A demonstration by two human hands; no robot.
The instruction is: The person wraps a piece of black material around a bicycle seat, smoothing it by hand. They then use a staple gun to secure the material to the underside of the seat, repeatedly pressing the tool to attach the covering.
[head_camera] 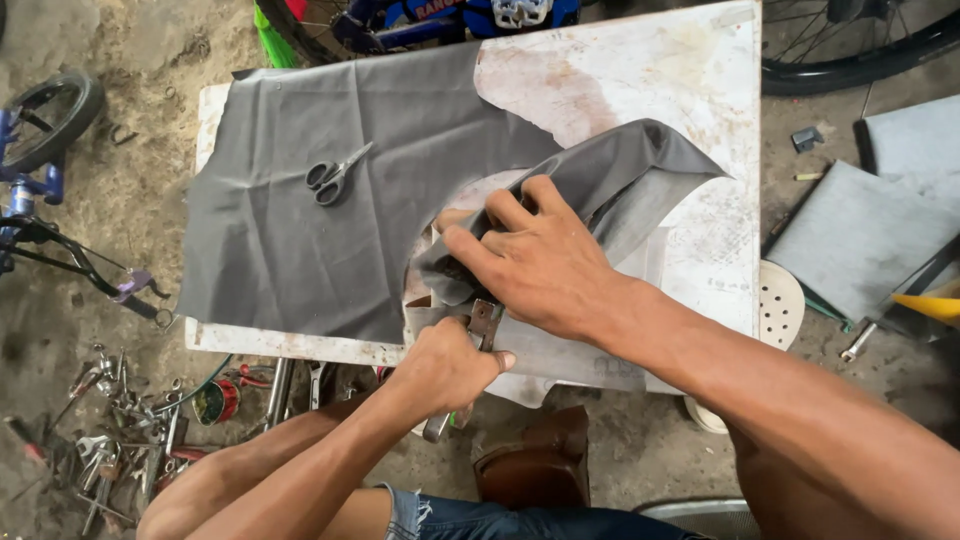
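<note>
On a stained white bench (640, 70), grey cloth (300, 220) is pressed over a hidden form by the right hand (535, 255); the left hand (445, 365) is clenched on a stapler (480, 330). Next, taut cloth seems needed.

Stained white table (690, 90): grey fabric sheet (300, 220) spread flat, scissors (335, 175) on fabric.

We see bare bench (640, 70) beyond the folded grey fabric (300, 200); the scissors (335, 175) block the left side.
</note>
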